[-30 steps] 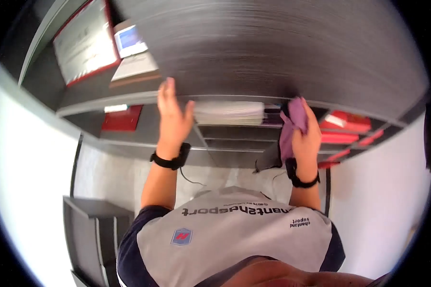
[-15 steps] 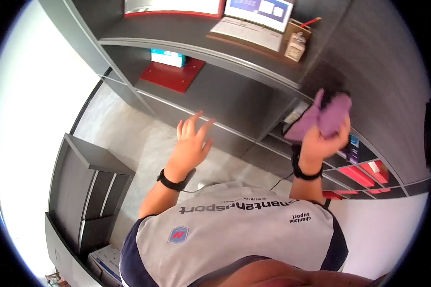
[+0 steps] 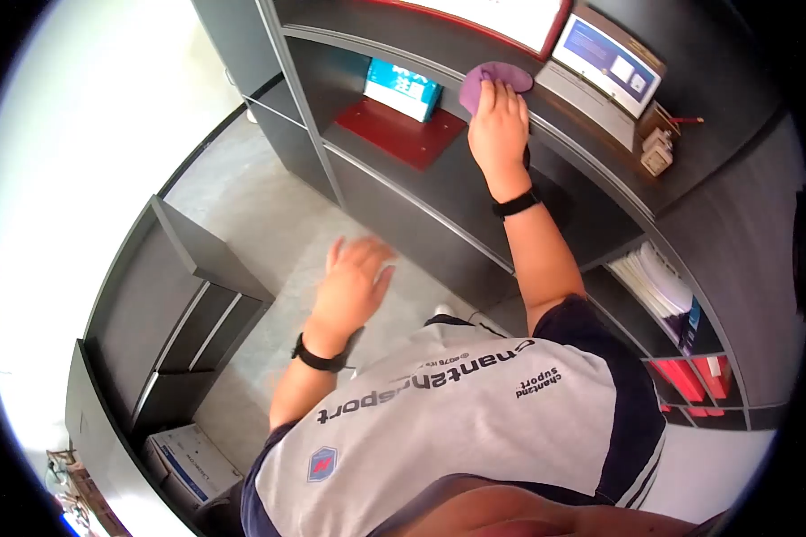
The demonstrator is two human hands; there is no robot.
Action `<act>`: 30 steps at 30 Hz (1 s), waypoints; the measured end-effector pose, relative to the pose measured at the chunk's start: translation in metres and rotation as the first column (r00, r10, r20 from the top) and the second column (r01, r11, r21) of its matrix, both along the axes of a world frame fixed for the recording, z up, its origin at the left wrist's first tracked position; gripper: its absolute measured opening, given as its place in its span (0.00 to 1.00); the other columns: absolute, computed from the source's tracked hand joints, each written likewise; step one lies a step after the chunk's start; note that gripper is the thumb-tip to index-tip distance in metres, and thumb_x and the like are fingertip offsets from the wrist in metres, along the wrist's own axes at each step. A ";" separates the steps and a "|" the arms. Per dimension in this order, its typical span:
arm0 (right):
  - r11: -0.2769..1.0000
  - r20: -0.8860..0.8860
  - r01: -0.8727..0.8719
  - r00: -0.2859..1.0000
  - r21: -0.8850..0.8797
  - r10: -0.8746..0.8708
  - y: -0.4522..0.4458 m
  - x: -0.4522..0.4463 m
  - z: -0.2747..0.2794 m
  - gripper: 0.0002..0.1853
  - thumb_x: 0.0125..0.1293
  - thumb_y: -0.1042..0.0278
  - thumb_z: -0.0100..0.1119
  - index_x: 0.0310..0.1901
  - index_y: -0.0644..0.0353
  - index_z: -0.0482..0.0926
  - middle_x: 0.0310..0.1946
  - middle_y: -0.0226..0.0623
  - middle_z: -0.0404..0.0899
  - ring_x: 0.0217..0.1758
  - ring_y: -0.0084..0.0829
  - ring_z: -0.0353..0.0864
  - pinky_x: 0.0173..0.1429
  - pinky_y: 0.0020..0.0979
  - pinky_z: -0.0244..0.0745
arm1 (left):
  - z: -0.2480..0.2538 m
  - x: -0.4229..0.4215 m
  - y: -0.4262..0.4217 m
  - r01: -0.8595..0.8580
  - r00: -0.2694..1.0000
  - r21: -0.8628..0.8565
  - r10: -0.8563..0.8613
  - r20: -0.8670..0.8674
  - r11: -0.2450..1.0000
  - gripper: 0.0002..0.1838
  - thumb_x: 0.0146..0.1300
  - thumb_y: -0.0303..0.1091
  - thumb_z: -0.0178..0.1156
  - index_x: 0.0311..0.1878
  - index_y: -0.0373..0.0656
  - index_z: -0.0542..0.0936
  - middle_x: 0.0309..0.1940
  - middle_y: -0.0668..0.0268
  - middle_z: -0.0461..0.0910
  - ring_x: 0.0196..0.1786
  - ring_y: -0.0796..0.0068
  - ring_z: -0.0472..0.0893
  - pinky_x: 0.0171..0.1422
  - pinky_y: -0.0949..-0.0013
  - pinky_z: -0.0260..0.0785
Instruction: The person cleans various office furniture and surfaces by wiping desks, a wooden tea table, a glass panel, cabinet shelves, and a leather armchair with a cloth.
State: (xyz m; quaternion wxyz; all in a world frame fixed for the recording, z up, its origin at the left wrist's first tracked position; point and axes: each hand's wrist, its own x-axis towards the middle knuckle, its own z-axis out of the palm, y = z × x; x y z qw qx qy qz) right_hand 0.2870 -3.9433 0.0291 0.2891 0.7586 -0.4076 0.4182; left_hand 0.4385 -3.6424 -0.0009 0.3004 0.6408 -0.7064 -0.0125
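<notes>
One purple cloth (image 3: 515,75): we are holding it under our right hand (image 3: 500,134) at the front edge of the upper shelf (image 3: 372,22). One left hand (image 3: 354,282), blurred: we are holding it, fingers apart, above the pale floor (image 3: 278,233). Upper shelf, far: a red-framed board (image 3: 530,22) is standing near the cloth, with a laptop-like stand (image 3: 604,63) and a small pale object (image 3: 657,154) sitting to the right. Shelf below: a blue-and-white box (image 3: 403,89) is standing at the far side of a flat red panel (image 3: 398,134). Right: papers (image 3: 651,279) are filling one compartment. Near left: a printed carton (image 3: 192,458) is resting beside a dark cabinet (image 3: 139,304).
</notes>
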 end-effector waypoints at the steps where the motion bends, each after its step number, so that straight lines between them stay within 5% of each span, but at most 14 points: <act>1: 1.000 -0.008 -0.021 1.000 -0.006 0.021 -0.006 0.016 0.000 0.21 0.66 0.71 0.50 0.61 0.64 0.70 0.56 0.51 0.78 0.62 0.49 0.76 0.70 0.47 0.64 | 0.000 0.005 -0.003 0.065 0.998 0.017 -0.065 -0.016 0.998 0.04 0.64 0.31 0.63 0.40 0.43 0.80 0.40 0.57 0.79 0.46 0.53 0.78 0.64 0.48 0.66; 2: 1.000 0.003 -0.025 1.000 -0.006 0.025 -0.010 0.028 -0.001 0.21 0.66 0.71 0.50 0.60 0.64 0.70 0.56 0.51 0.78 0.62 0.50 0.76 0.70 0.47 0.64 | -0.001 0.008 -0.007 0.130 0.991 0.033 -0.129 -0.039 0.991 0.05 0.63 0.30 0.63 0.32 0.41 0.81 0.32 0.57 0.80 0.39 0.53 0.80 0.59 0.50 0.70; 3: 1.000 0.010 -0.030 1.000 -0.006 0.030 -0.013 0.039 -0.002 0.21 0.66 0.71 0.50 0.60 0.63 0.71 0.56 0.52 0.78 0.62 0.50 0.76 0.70 0.47 0.64 | -0.002 0.008 -0.012 0.165 0.984 -0.067 -0.169 -0.062 0.984 0.19 0.64 0.35 0.61 0.18 0.40 0.73 0.17 0.58 0.72 0.25 0.49 0.73 0.42 0.54 0.72; 7: 0.997 0.051 -0.042 0.998 0.058 0.040 -0.018 0.052 -0.001 0.21 0.63 0.72 0.53 0.59 0.62 0.71 0.55 0.50 0.79 0.61 0.48 0.77 0.69 0.47 0.66 | 0.000 0.038 0.002 0.050 0.998 0.126 -0.044 -0.043 0.991 0.23 0.68 0.44 0.53 0.18 0.43 0.74 0.18 0.56 0.75 0.26 0.47 0.74 0.35 0.54 0.70; 10: 0.991 0.076 -0.086 0.994 0.105 0.078 -0.022 0.049 -0.001 0.23 0.58 0.77 0.57 0.57 0.63 0.72 0.53 0.51 0.81 0.55 0.50 0.80 0.61 0.49 0.71 | -0.003 0.076 0.000 -0.015 0.996 0.096 0.023 -0.086 0.995 0.08 0.64 0.34 0.58 0.38 0.43 0.84 0.36 0.59 0.85 0.40 0.53 0.81 0.49 0.56 0.72; 12: 0.988 0.161 -0.041 0.987 0.152 0.016 -0.017 0.062 0.003 0.26 0.55 0.79 0.59 0.59 0.66 0.72 0.51 0.51 0.81 0.51 0.54 0.80 0.55 0.51 0.73 | 0.007 0.102 -0.010 -0.168 0.985 0.098 0.163 0.058 0.981 0.17 0.61 0.30 0.61 0.54 0.43 0.80 0.52 0.60 0.81 0.53 0.54 0.78 0.59 0.53 0.68; 14: 0.975 0.275 -0.217 0.940 0.035 0.200 -0.024 0.091 0.003 0.28 0.54 0.80 0.61 0.59 0.67 0.73 0.51 0.52 0.81 0.51 0.55 0.80 0.55 0.50 0.74 | 0.024 0.128 -0.028 -0.289 0.929 0.023 0.274 0.251 0.957 0.29 0.61 0.32 0.63 0.66 0.44 0.72 0.66 0.59 0.71 0.66 0.53 0.70 0.68 0.48 0.62; 16: 0.729 0.487 -0.681 0.662 0.072 0.570 -0.027 0.138 -0.003 0.28 0.54 0.80 0.60 0.60 0.66 0.75 0.50 0.52 0.80 0.52 0.55 0.80 0.58 0.46 0.74 | 0.048 0.152 -0.054 -0.399 0.842 -0.049 0.387 0.376 0.916 0.36 0.60 0.33 0.63 0.73 0.45 0.66 0.74 0.59 0.62 0.75 0.52 0.61 0.75 0.41 0.54; 18: 0.463 0.535 -0.876 0.459 0.138 0.709 -0.018 0.185 -0.009 0.23 0.50 0.83 0.53 0.52 0.68 0.77 0.49 0.51 0.79 0.52 0.51 0.79 0.59 0.42 0.73 | 0.058 0.184 -0.085 -0.445 0.771 -0.145 0.461 0.439 0.883 0.37 0.61 0.33 0.62 0.74 0.45 0.64 0.77 0.60 0.57 0.79 0.54 0.56 0.77 0.37 0.50; 22: -0.182 0.484 -0.945 -0.030 0.271 0.875 -0.013 0.258 0.017 0.20 0.38 0.78 0.53 0.40 0.68 0.76 0.50 0.50 0.77 0.54 0.52 0.76 0.61 0.41 0.71 | 0.073 0.238 -0.139 -0.500 0.600 -0.236 0.530 0.599 0.833 0.37 0.60 0.30 0.58 0.75 0.45 0.64 0.78 0.63 0.55 0.80 0.55 0.53 0.76 0.35 0.49; 30: -0.454 0.408 -0.805 -0.294 0.381 0.864 -0.022 0.341 0.012 0.16 0.35 0.73 0.57 0.32 0.65 0.75 0.55 0.52 0.72 0.60 0.55 0.70 0.65 0.48 0.65 | 0.061 0.303 -0.185 -0.554 0.536 -0.124 0.467 0.703 0.823 0.38 0.58 0.28 0.56 0.76 0.51 0.64 0.80 0.71 0.52 0.81 0.60 0.52 0.77 0.33 0.47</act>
